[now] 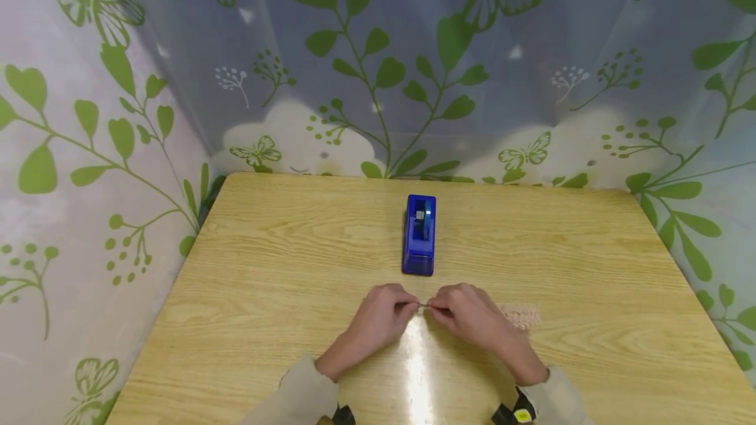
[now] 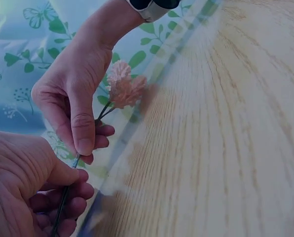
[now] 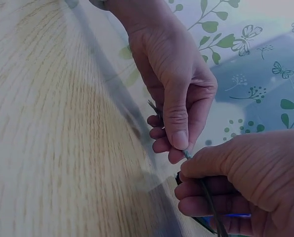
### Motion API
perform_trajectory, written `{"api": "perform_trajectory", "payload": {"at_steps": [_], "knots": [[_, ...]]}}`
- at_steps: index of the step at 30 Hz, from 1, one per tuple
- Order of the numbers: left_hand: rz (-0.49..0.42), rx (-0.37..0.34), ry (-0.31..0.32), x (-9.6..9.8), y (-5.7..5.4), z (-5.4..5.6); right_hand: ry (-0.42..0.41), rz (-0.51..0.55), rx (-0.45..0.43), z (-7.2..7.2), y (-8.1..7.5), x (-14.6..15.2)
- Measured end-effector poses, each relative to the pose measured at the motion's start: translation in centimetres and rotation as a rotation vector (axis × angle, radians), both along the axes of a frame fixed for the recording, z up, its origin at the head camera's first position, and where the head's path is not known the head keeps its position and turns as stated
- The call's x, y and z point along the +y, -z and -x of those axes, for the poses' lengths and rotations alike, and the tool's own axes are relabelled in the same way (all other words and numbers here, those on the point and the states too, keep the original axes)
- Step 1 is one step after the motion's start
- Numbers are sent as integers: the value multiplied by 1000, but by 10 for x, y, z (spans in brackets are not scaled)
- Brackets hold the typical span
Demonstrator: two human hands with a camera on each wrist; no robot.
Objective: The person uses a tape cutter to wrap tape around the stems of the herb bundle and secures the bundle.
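Both hands pinch the dark thin stem (image 2: 64, 197) of a pink artificial flower sprig (image 2: 125, 88) between thumb and fingers, close to each other over the table. My left hand (image 1: 382, 312) holds the stem's lower part, whose end pokes out past its fingers in the right wrist view. My right hand (image 1: 472, 315) grips it nearer the blossoms, which show beyond that hand as a pale pink patch in the head view. A short greenish wrapped stretch (image 3: 187, 154) shows between the fingertips. Two thin stems run up to the blossoms in the left wrist view.
A blue tape dispenser (image 1: 419, 235) stands on the wood-grain table (image 1: 295, 235), just beyond the hands. Cloth with green leaves and butterflies (image 1: 378, 71) hangs behind the table and along its sides.
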State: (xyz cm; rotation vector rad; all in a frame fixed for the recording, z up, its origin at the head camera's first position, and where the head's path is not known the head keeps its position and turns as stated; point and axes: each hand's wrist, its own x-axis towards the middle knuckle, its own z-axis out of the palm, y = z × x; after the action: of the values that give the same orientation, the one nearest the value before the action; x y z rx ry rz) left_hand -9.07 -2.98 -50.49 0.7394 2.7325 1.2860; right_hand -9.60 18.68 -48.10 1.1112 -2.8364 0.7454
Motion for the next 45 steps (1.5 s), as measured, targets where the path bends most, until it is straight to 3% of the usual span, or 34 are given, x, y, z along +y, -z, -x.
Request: {"api": "perform_trajectory", "payload": {"at_steps": [6,9,18,27,33,39,45], "knots": [[-38,22,3,-2,1,0,40,9,-144,0,2,-4],[-37,35,2,-2,2,0,45,0,-161,-1,3,-5],[-17,68,-18,-1,0,0,48,-18,-54,-2,2,-3],[71,103,-13,2,-1,-1,41,-23,61,-1,3,-2],[36,167,-16,2,2,0,49,-18,146,0,5,-3],[11,258,-26,1,5,2,83,-68,147,-2,7,-9],[3,250,-40,1,4,2,104,-100,123,-3,8,-9]]}}
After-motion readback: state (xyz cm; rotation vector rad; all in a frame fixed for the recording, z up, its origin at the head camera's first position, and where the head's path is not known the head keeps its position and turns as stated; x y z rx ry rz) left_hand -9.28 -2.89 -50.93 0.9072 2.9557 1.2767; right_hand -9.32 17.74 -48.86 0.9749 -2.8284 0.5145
